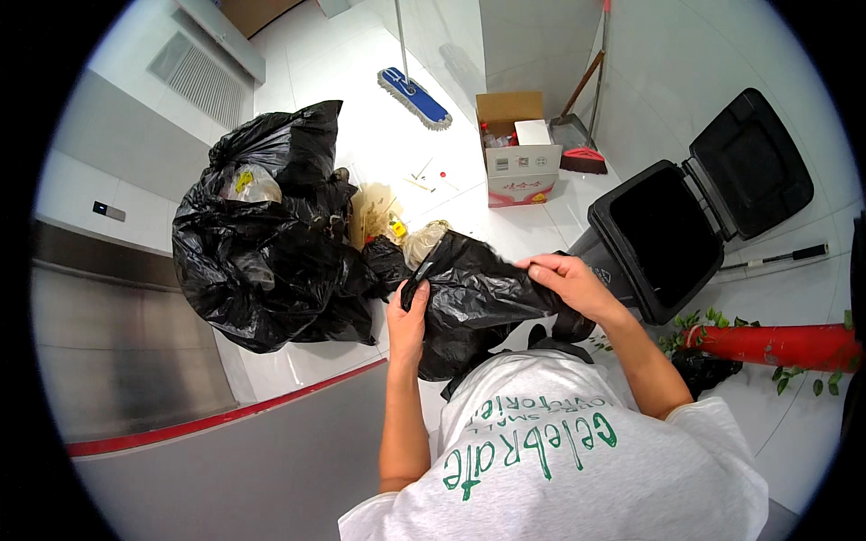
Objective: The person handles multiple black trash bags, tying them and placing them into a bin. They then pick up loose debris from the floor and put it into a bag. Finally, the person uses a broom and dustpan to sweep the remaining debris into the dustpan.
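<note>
Left hand (409, 320), right hand (577, 284): fingers (543, 264) pinch glossy black plastic bag (483, 288) by its edges. Advise spreading evenly, gently; film may tear.

We see bright white light, seemingly from above, washing the glossy floor (316, 63). Highlights glint off the crinkled black bags (271, 270), while the bin's (615, 252) interior sinks into deep shadow. Focus looks fairly crisp to us; fisheye distortion bends straight lines toward dark, blue-fringed corners.
</note>
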A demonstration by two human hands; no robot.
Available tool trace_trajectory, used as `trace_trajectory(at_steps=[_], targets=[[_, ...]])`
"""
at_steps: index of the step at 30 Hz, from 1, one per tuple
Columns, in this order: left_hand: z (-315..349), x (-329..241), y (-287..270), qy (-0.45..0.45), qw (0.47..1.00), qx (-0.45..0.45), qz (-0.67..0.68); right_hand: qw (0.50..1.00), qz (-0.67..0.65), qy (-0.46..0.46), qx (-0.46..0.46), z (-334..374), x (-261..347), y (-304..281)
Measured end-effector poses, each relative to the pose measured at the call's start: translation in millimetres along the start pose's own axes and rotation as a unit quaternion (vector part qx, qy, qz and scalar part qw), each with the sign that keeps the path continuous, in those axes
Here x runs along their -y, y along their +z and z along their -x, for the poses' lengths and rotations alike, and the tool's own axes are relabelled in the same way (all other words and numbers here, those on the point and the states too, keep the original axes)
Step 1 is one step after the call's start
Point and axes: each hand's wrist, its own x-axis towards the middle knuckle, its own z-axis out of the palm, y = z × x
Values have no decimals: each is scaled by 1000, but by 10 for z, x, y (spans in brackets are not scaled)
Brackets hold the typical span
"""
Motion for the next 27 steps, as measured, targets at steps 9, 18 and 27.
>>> trace_trajectory(at_steps=[9, 18, 27], targets=[[-89, -150, 62, 37, 997, 13, -59, 995, -78, -9, -55, 0, -120, 34], [-123, -137, -25, -11, 990, 86, 112, 958, -20, -174, -228, 111, 1, -327], [-139, -198, 50, 18, 965, 67, 254, 990, 126, -26, -52, 406, 71, -699]])
